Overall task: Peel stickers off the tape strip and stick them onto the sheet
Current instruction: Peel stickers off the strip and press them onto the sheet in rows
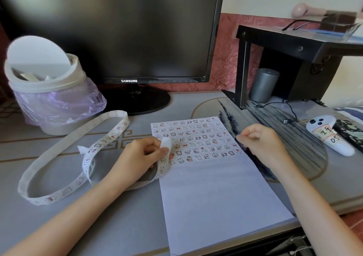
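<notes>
Handling this job means working with nearly weightless, limp material, so judge your grip lightly. The tape strip is one long floppy paper ribbon that will likely curl, twist and drag if you pull it. It loops across the desk to the left of the sheet, and its free end rises over the sheet's left edge. Your left hand pinches that end between thumb and curled fingers, bending the backing, which is probably the best place to hold, just beside the next sticker, so its edge lifts. Each sticker looks thin and should crease or stick to itself easily, so take it by one edge with your fingertips. Your right hand hovers over the sheet's right edge with fingers curled and thumb against forefinger; no sticker can be made out between them. By count you have one strip, one sheet and two hands. The stickers on the sheet fill its far part in about eight rows, too small to count singly, and its near part is bare.
</notes>
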Motion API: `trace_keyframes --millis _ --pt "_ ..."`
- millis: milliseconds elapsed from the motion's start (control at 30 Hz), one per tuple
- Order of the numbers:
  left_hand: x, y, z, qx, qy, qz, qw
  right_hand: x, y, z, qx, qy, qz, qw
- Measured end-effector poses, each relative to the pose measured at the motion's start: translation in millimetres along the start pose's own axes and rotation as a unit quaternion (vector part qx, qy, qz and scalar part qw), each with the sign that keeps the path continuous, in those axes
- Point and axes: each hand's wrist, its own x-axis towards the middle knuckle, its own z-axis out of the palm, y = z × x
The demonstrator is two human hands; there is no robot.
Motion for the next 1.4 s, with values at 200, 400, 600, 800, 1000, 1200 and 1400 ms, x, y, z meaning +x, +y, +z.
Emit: trace_keyframes --millis 200,400,600,800,1000,1200,1400 --pt "-2.6 3.6 -4.0 -0.056 0.031 -0.002 0.998 -16.5 -62.0 33.4 0.092 -0.141 -0.061 0.984" --pt "-1.5 5.6 -11.8 -0.166 0.095 -0.008 0.982 -34.9 -97.9 91.9 0.13 -0.201 -0.133 0.962" --pt "-2.4 5.2 -20.3 -0.265 0.11 -0.033 0.957 -34.4 -104.9 113.3 0.149 -0.168 -0.14 0.964" --pt "-2.3 3.7 -23.9 -0.289 0.103 -0.026 0.951 -35.7 -107.1 115.9 0.213 -0.18 -0.121 0.953" --pt "-0.9 1.2 -24.3 -0.292 0.096 -0.021 0.951 -38.1 -106.6 119.4 0.218 -0.166 -0.155 0.949" --pt "-0.6 0.7 -28.0 -0.314 0.071 -0.033 0.946 -36.7 -102.5 121.7 0.203 -0.136 -0.185 0.952" --pt "-2.3 2.8 -26.5 -0.288 0.072 -0.024 0.955 -36.2 -100.6 120.6 0.218 -0.152 -0.176 0.948"
